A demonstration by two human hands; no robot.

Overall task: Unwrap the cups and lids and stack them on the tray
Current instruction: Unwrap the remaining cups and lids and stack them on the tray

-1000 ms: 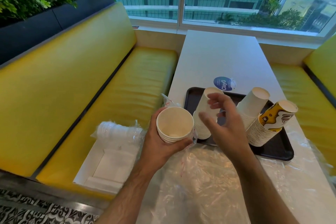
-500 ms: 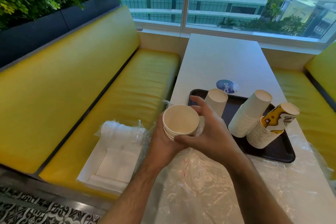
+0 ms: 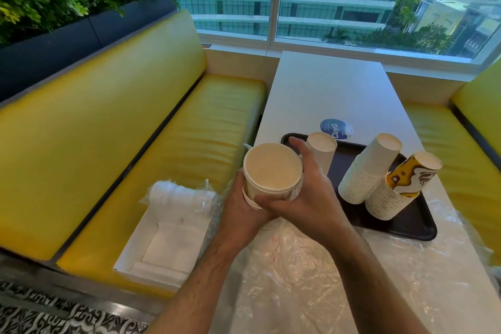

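Far left, the lids [image 3: 179,194] are wrapped in plastic, sitting on the white box [image 3: 162,247] on the bench, so that part isn't started as far as I can see. Middle: my left hand [image 3: 238,214] has its grip curled around the base of a short cup stack [image 3: 271,171], and my right hand [image 3: 311,198] wraps the side, held just off the counter edge. Right: three stacks lie on the tray [image 3: 423,228], white [image 3: 322,149], white [image 3: 368,168] and printed [image 3: 401,184]. Loose wrap [image 3: 311,279] covers the counter [image 3: 330,89]. I'd say cups are mostly done, lids left.
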